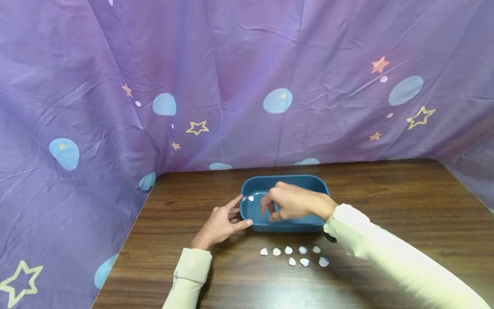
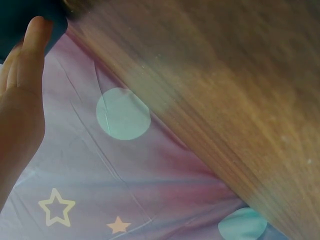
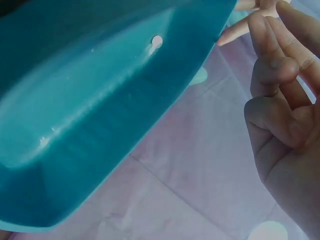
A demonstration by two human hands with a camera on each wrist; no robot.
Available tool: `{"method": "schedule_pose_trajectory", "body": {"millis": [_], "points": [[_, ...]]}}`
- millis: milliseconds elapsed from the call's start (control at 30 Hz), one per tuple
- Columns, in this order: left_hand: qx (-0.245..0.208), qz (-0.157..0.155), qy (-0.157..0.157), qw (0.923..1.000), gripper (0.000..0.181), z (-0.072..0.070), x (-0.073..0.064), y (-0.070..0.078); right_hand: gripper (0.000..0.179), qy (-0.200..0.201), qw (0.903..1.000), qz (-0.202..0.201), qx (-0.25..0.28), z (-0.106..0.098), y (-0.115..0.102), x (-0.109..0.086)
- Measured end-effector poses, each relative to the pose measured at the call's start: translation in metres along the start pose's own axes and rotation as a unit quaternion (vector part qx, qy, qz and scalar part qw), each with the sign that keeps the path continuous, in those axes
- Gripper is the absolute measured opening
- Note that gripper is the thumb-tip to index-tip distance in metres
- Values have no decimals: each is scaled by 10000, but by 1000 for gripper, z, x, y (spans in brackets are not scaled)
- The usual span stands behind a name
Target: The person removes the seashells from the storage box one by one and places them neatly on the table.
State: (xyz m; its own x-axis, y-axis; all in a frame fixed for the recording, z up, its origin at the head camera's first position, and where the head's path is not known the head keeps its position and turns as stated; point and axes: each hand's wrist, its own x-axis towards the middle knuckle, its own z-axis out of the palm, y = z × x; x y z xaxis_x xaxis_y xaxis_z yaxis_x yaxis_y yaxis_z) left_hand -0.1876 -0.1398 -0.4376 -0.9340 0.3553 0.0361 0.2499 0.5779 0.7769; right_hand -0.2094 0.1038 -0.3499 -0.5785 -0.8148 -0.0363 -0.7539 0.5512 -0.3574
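Observation:
A blue oblong plastic bin [image 1: 285, 227] stands on the table in the head view. My left hand [image 1: 218, 225] is at its left end, thumb on the front rim and fingers against the side, mostly straight. Over the bin's inside hovers my right hand [image 1: 293, 201], fingers bent downward and thumb apart from the index finger; I see nothing between them. On the bin's floor at the left lies a small white piece [image 1: 251, 198], also visible in the right wrist view. In front of the bin, several small white shell-shaped pieces [image 1: 288, 249] lie in two rows.
The brown wood-grain table [image 1: 185, 189] reaches back to a purple cloth [image 1: 231, 86] printed with stars and blue blobs, which also hangs at the left. A dark thing [image 1: 330, 237] shows below the right cuff.

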Motion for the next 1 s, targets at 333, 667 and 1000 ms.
{"method": "schedule_pose_trajectory", "body": {"millis": [333,667,1000], "points": [[-5,14,-24,10000,87,0,1,0,16,-21,9999,77,85,-12,17,28],[52,-80,-56,9999,87,-2,0,0,17,-108,9993,346,96,-4,39,64],[74,41,-1,10000,86,-1,-1,1,18,-213,9954,939,-6,7,58,83]]}}
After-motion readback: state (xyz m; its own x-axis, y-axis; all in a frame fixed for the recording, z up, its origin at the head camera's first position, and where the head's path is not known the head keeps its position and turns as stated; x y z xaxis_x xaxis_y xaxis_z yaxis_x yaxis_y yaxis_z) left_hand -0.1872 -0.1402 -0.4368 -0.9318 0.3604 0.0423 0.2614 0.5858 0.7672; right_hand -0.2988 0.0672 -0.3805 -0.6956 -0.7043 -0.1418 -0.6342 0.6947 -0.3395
